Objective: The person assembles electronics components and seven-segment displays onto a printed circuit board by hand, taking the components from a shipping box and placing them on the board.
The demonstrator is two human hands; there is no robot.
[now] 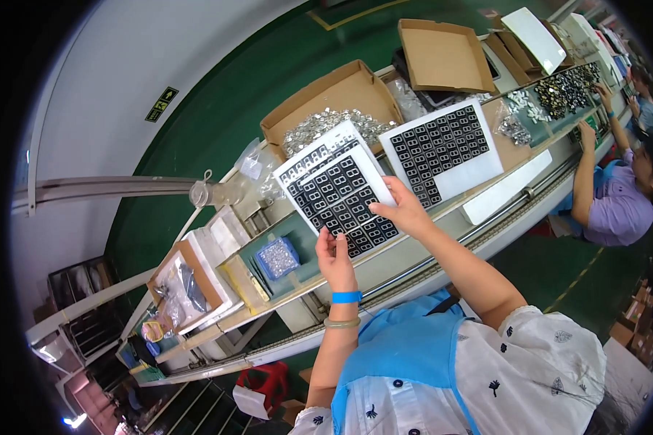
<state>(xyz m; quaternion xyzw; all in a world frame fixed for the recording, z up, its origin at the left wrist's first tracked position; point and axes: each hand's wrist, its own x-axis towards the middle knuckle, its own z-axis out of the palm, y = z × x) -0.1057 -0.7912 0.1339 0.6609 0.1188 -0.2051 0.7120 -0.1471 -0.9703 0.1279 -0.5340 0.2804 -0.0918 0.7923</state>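
Observation:
Tilted in front of me is a white foam tray [375,176] filled with rows of black digit display modules [341,180]. My right hand [406,210] grips its right edge, thumb over the front. At the lower left edge, my left hand [336,262] has its fingers curled up against the same tray; their exact hold is partly hidden. Behind its top edge shows a second white tray [347,133] with similar modules, partly covered. To the right another white tray [466,174] of display modules lies on the bench, with a bare white strip at its lower part.
A cardboard box [283,119] of small metallic parts stands behind the trays. A blue container [292,250] of small parts sits left. Other cardboard boxes [446,54] line the back. At right, a co-worker [620,192] reaches toward piles of small parts [566,93].

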